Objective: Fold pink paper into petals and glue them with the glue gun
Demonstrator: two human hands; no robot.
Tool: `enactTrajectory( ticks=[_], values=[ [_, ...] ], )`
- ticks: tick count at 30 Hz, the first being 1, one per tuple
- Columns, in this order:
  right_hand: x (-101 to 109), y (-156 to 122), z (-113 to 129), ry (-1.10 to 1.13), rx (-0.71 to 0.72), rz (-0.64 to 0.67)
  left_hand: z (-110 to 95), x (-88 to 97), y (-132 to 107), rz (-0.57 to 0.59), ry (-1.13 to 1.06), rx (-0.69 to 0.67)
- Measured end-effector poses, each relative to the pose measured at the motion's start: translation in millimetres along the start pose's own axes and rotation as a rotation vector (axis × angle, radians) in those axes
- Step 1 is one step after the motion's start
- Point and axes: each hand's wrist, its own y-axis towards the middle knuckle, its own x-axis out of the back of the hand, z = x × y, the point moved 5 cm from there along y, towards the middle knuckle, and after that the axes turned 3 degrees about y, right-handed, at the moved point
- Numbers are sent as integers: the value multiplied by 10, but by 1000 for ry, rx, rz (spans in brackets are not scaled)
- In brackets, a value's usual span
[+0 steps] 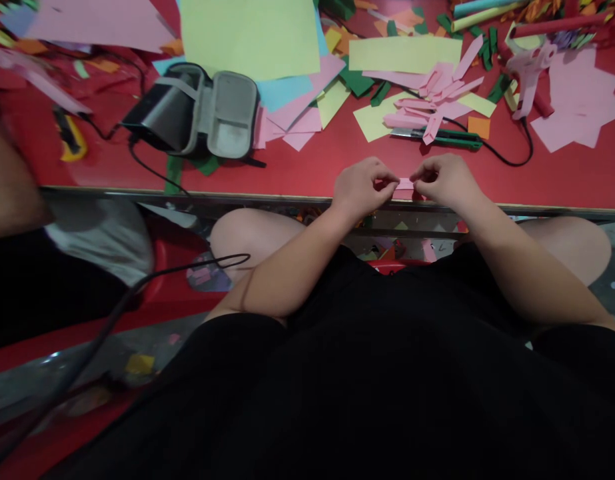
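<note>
Between my two hands, at the front edge of the red table, is a small folded strip of pink paper. My left hand pinches its left end between thumb and fingers. The right end is pinched by my right hand. Just beyond the hands lies a green utility knife with its blade out. Several folded pink paper pieces are heaped behind and partly over the knife.
A pink glue gun with a black cord stands at the right by stacked pink sheets. Left of centre sits an open grey case; a yellow cutter lies farther left. Another person's arm is at the left edge.
</note>
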Motion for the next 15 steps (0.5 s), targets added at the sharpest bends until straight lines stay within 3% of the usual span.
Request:
enactTrajectory(
  ticks=[9, 15],
  values=[
    [31, -9, -56, -42, 71, 51, 25, -36, -20, -6, 67, -66],
    [1, -148, -125, -160, 358, -48, -12, -54, -43, -2, 156, -176]
  ],
)
